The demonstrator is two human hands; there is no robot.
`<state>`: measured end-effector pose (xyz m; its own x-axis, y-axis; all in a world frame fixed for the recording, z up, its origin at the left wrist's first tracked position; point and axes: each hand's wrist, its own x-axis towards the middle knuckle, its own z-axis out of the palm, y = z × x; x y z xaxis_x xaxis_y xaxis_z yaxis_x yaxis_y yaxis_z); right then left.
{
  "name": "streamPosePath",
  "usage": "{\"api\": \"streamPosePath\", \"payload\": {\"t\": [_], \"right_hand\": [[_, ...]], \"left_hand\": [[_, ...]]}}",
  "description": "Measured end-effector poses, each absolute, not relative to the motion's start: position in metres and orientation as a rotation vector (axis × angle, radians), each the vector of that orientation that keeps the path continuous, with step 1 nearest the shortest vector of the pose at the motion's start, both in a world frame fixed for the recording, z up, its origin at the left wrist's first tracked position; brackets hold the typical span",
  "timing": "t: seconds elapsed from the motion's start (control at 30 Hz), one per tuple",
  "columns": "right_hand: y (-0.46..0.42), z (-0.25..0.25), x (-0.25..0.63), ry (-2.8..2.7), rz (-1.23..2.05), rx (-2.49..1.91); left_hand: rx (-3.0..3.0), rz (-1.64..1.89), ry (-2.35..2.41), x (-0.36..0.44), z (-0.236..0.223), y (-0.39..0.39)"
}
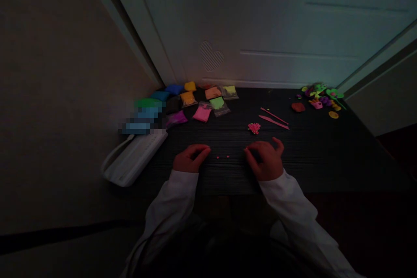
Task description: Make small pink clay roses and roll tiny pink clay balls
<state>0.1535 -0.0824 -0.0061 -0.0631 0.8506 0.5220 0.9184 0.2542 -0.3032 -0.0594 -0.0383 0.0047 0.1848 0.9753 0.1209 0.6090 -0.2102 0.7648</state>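
Note:
My left hand [191, 157] rests low over the dark table, thumb and forefinger pinched together; what is between the tips is too small to make out. My right hand [265, 159] is also in a pinch, its little finger raised, and its fingertips hide whatever they hold. Between the hands lie two tiny pink clay balls, one on the left [217, 157] and one on the right [228, 156]. Just beyond my right hand sits a small pink clay cluster [254, 128] with bits of green. Two pink modelling tools, a thin stick [274, 115] and a knife [273, 122], lie farther right.
Bags of coloured clay, among them a pink one [202, 112] and an orange one [188, 98], fill the back left. A white power strip [135, 158] lies at the left edge. Clay flowers [321, 95] and a red-brown lump [297, 107] are at the back right, before a white panel [276, 69].

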Motion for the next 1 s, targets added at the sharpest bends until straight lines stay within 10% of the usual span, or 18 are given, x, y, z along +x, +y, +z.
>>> {"api": "streamPosePath", "payload": {"t": [1.0], "right_hand": [[-0.0829, -0.0096, 0.1559, -1.821, -0.115, -1.584]], "left_hand": [[1.831, 0.916, 1.484, -0.0589, 0.0026, -0.0353]]}}
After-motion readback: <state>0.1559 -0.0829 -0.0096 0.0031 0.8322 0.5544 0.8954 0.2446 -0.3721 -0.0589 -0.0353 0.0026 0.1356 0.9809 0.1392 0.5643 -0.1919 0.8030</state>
